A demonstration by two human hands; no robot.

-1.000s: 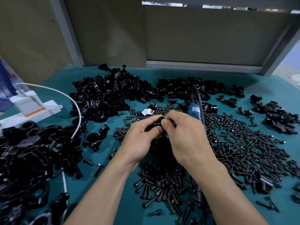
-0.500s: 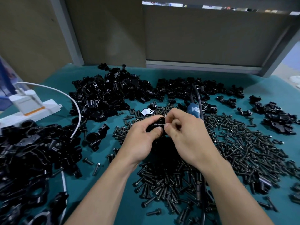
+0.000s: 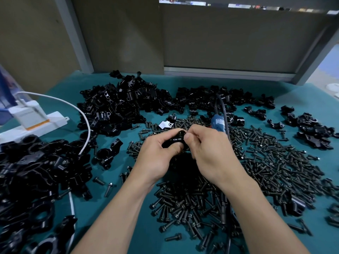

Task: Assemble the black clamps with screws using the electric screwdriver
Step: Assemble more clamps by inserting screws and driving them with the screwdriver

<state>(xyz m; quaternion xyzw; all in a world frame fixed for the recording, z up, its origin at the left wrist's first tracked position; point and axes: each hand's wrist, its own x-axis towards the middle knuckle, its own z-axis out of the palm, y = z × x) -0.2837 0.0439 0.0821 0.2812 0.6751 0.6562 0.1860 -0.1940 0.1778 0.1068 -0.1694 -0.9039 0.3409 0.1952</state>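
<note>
Clamp (image 3: 175, 141) stays pinched between left hand (image 3: 156, 158) and right hand (image 3: 209, 153); grip hardly changed.

The table cover (image 3: 286, 96) is teal; clamps (image 3: 121, 107) and screws (image 3: 275, 158) are black; the screwdriver (image 3: 218, 123) is blue; the power strip (image 3: 56, 119) is white.

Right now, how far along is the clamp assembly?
Done: unclear; the clamp heap at left may be finished, but I cannot tell. In hand: the left hand grips one clamp while the right hand pinches at its top hole, probably seating one of the loose screws. Left: the electric screwdriver lies unused behind the hands, and a large clamp pile lies waiting.
</note>
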